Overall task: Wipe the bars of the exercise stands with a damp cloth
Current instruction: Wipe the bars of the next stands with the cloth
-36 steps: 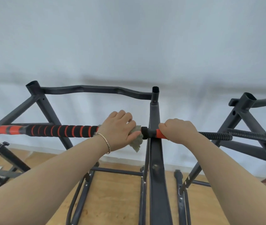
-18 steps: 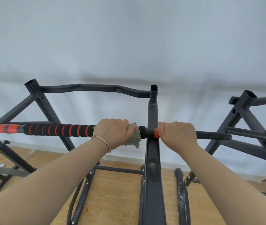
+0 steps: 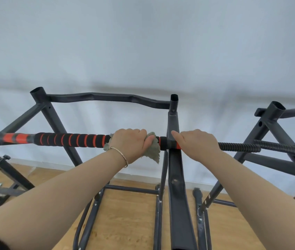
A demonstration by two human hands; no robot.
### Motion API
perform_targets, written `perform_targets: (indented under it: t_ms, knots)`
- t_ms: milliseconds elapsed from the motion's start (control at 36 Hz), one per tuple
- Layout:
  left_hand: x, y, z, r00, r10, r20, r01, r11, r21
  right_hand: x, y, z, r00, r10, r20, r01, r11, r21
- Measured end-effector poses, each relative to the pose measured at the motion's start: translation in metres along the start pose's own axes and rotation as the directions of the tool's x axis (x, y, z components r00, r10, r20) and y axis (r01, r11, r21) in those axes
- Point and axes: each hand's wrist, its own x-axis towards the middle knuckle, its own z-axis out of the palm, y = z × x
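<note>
Tally by kind: pairs, singles and one trio.

There are two hands, one left hand (image 3: 130, 143) and one right hand (image 3: 197, 143), plus one bracelet (image 3: 120, 156) and one cloth (image 3: 152, 148). Two exercise stands can be counted, a middle stand (image 3: 44, 109) and a right stand (image 3: 269, 127). Frame pieces (image 3: 4, 168) at the left edge are too cut off to count. There are also one padded bar (image 3: 71, 139) and three open tube tops (image 3: 38, 91).

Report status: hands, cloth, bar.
Left hand grips cloth on the bar. Right hand holds bar right of upright post. Post stands close beside cloth.
</note>
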Motion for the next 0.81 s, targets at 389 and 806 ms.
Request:
perform_targets:
  t_ms: [389,806]
  knots:
    - [-0.012,-0.006,0.022,0.959,0.006,-0.284,-0.024,0.998,-0.059,0.009,-0.02,0.001,0.986,0.162,0.038,-0.155,0.978,-0.14]
    - [0.023,-0.033,-0.008,0.941,0.084,0.327,0.006,0.964,-0.266,0.003,-0.022,0.014,0.982,0.176,-0.075,-0.187,0.965,-0.186]
